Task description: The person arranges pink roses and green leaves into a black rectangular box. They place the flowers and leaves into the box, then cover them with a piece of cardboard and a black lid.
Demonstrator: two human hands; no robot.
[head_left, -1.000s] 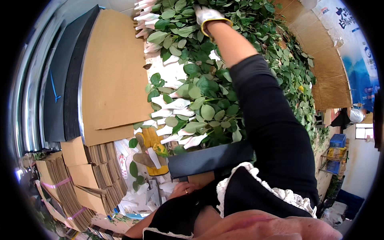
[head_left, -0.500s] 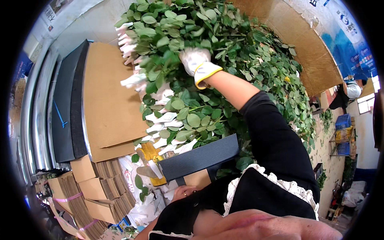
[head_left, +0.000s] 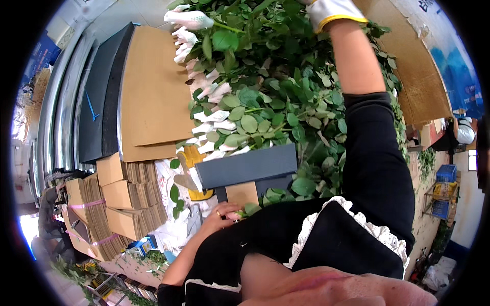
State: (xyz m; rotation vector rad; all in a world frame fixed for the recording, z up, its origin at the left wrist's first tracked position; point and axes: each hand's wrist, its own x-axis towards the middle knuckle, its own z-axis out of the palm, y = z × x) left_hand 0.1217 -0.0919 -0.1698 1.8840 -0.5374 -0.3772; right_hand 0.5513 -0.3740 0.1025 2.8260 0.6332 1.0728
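Observation:
My right hand (head_left: 334, 11), in a white glove with a yellow cuff, reaches over the far side of a thick heap of leafy flower stems (head_left: 286, 66); its fingers are cut off by the upper edge. To its left, one bud in a white net sleeve (head_left: 190, 19) stands out above the heap with its green stem running rightward; where that stem ends is hidden. More white-sleeved buds (head_left: 212, 120) line the heap's left side. Close to my body, my bare left hand (head_left: 223, 217), with a ring, curls round what looks like a leafy flower stem with a pinkish end.
A dark flat board (head_left: 245, 166) lies before my left hand, beside a yellow object (head_left: 194, 158). Brown cardboard sheets (head_left: 153, 92) and bundled folded cartons (head_left: 135, 199) are at left. A tall cardboard wall (head_left: 423, 76) borders the heap's right; another person (head_left: 464, 131) is farther off.
My right hand has moved farther away and to the right, partly leaving the picture. The sleeved bud now shows at the far left. My left hand has come more into view, with leaves beside it.

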